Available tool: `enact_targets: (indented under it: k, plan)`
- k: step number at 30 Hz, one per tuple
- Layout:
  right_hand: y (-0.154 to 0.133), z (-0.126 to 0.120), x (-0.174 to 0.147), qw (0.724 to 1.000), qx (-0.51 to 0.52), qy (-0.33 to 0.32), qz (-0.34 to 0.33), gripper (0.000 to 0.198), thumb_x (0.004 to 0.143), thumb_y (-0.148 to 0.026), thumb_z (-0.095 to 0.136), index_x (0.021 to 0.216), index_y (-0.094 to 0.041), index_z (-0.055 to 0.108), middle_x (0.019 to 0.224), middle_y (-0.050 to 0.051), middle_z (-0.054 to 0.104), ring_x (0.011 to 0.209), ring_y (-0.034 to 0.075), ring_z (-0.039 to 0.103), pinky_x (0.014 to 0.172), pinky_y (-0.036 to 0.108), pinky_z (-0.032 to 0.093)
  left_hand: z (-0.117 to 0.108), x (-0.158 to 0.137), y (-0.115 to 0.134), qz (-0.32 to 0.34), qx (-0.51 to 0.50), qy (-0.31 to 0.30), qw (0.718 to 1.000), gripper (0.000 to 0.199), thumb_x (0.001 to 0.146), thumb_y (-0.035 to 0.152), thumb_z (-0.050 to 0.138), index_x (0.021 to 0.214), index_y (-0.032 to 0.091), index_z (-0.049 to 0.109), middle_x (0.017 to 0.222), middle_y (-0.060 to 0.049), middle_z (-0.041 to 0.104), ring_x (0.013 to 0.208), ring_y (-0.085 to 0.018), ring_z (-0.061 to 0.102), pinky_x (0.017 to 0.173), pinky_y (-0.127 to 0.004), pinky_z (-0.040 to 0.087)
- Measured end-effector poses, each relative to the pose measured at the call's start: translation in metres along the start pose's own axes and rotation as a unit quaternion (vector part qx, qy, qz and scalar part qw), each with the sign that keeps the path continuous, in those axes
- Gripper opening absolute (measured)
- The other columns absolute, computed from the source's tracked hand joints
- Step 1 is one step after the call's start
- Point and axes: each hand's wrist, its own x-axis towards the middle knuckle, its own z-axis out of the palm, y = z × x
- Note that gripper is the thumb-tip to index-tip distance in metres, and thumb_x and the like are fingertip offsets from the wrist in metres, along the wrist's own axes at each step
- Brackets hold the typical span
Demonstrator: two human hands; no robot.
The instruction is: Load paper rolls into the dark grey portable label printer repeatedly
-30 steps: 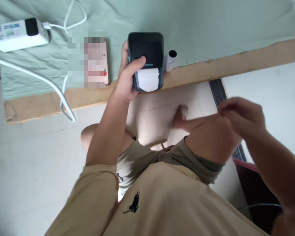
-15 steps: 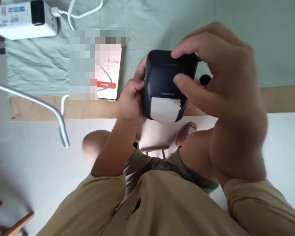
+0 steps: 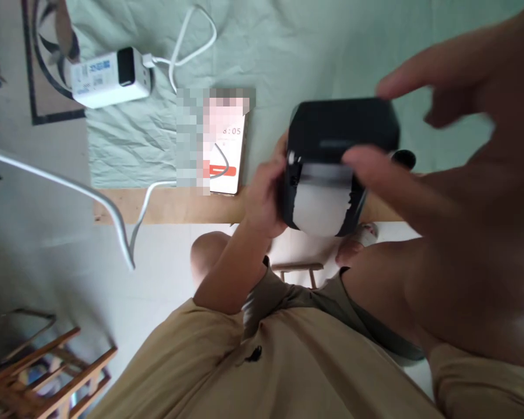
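A small black receipt printer [image 3: 344, 125] is held above the table's front edge, with white paper [image 3: 321, 201] at its near end. Its lid stands slightly raised, and a gap with small shiny parts shows under the lid's near edge. My left hand [image 3: 266, 195] is closed around the printer's left side. Blurred by motion, my right hand [image 3: 458, 134] spans the lid's right part, thumb over the near edge and index finger at the far right corner. Behind the thumb, a dark round object [image 3: 404, 159] sits on the cloth.
Left of the printer lies a lit phone [image 3: 229, 151], partly pixelated. Farther left, a white power bank [image 3: 109, 78] has a white cable [image 3: 187, 58] plugged in. A green cloth [image 3: 288, 46] covers the wooden table [image 3: 166, 206]. Another white cable [image 3: 70, 180] hangs at the left, above wooden furniture [image 3: 70, 378].
The printer's lid has lifted from closed to slightly raised, showing the inside. My right hand has shifted right and closer to the camera. The whole view has shifted, so things appear farther right.
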Motion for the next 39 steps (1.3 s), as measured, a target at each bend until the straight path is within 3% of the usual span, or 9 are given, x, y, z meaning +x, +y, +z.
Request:
enact_targets:
  k: [3, 6, 11, 17, 19, 23, 29, 36, 39]
  plan:
    - [-0.003, 0.005, -0.004, 0.992, 0.006, 0.08, 0.099, 0.044, 0.095, -0.051, 0.036, 0.101, -0.02, 0.067, 0.08, 0.003, 0.062, 0.081, 0.018, 0.065, 0.089, 0.042, 0.047, -0.006, -0.001, -0.004, 0.001, -0.043, -0.098, 0.994, 0.039, 0.078, 0.03, 0.058, 0.116, 0.027, 0.06, 0.124, 0.005, 0.065, 0.128, -0.022, 0.057, 0.11, -0.033, 0.045]
    - [-0.001, 0.009, -0.009, 0.985, 0.009, 0.151, 0.088, 0.045, 0.095, -0.047, 0.037, 0.091, -0.016, 0.07, 0.087, 0.003, 0.068, 0.087, 0.016, 0.067, 0.088, 0.035, 0.048, -0.008, -0.003, -0.005, 0.004, -0.076, -0.121, 0.99, 0.036, 0.082, 0.025, 0.054, 0.117, 0.025, 0.058, 0.119, 0.002, 0.067, 0.127, -0.021, 0.057, 0.109, -0.032, 0.045]
    - [-0.006, 0.009, -0.015, 0.992, -0.126, -0.022, 0.004, 0.023, 0.09, -0.033, 0.048, 0.095, -0.023, 0.067, 0.082, 0.0, 0.068, 0.074, 0.017, 0.063, 0.065, 0.032, 0.037, -0.006, -0.008, -0.003, 0.017, -0.062, -0.135, 0.989, 0.032, 0.089, 0.026, 0.044, 0.119, 0.022, 0.053, 0.103, 0.0, 0.067, 0.117, -0.023, 0.062, 0.1, -0.036, 0.049]
    - [-0.014, 0.011, -0.021, 0.97, -0.185, -0.154, 0.02, 0.017, 0.087, -0.038, 0.054, 0.099, -0.032, 0.064, 0.117, -0.003, 0.065, 0.081, 0.021, 0.063, 0.056, 0.029, 0.021, -0.016, 0.006, -0.014, 0.057, -0.008, -0.206, 0.977, 0.033, 0.079, 0.035, 0.057, 0.111, 0.027, 0.059, 0.109, -0.002, 0.066, 0.102, -0.025, 0.062, 0.087, -0.037, 0.05]
    - [-0.014, 0.009, -0.023, 0.97, -0.187, -0.156, 0.027, 0.018, 0.087, -0.041, 0.053, 0.1, -0.031, 0.062, 0.115, -0.001, 0.066, 0.078, 0.021, 0.062, 0.054, 0.029, 0.021, -0.018, 0.009, -0.017, 0.068, 0.0, -0.212, 0.975, 0.04, 0.074, 0.039, 0.061, 0.113, 0.028, 0.06, 0.109, -0.002, 0.066, 0.098, -0.025, 0.063, 0.081, -0.037, 0.051]
    - [-0.015, 0.006, -0.025, 0.974, -0.175, -0.134, 0.052, 0.024, 0.089, -0.038, 0.049, 0.111, -0.031, 0.055, 0.104, 0.002, 0.069, 0.078, 0.024, 0.064, 0.056, 0.03, 0.033, -0.014, 0.004, -0.017, 0.066, 0.007, -0.201, 0.977, 0.036, 0.083, 0.03, 0.049, 0.118, 0.027, 0.057, 0.109, 0.0, 0.065, 0.11, -0.022, 0.062, 0.086, -0.033, 0.049]
    - [-0.012, 0.006, -0.026, 0.967, -0.191, -0.158, 0.064, 0.018, 0.087, -0.04, 0.053, 0.095, -0.028, 0.064, 0.084, 0.006, 0.065, 0.078, 0.026, 0.066, 0.065, 0.035, 0.047, -0.01, -0.005, -0.016, 0.103, 0.052, -0.182, 0.977, 0.035, 0.079, 0.031, 0.058, 0.114, 0.028, 0.059, 0.116, 0.002, 0.064, 0.128, -0.024, 0.052, 0.097, -0.03, 0.046]
    - [-0.001, 0.012, -0.03, 0.98, -0.168, -0.101, 0.034, 0.024, 0.084, -0.035, 0.052, 0.105, -0.028, 0.061, 0.07, 0.003, 0.058, 0.066, 0.023, 0.063, 0.062, 0.033, 0.047, -0.004, -0.007, -0.016, 0.1, 0.052, -0.156, 0.981, 0.035, 0.08, 0.028, 0.056, 0.114, 0.026, 0.058, 0.112, -0.001, 0.066, 0.124, -0.023, 0.057, 0.084, -0.027, 0.048]
    - [0.013, 0.003, -0.038, 0.995, -0.078, -0.06, 0.003, 0.026, 0.076, -0.036, 0.058, 0.1, -0.027, 0.06, 0.063, -0.001, 0.056, 0.055, 0.015, 0.054, 0.055, 0.027, 0.041, -0.002, -0.007, -0.014, 0.088, 0.048, -0.145, 0.984, 0.031, 0.081, 0.032, 0.055, 0.111, 0.025, 0.06, 0.111, -0.002, 0.067, 0.125, -0.024, 0.056, 0.088, -0.03, 0.05]
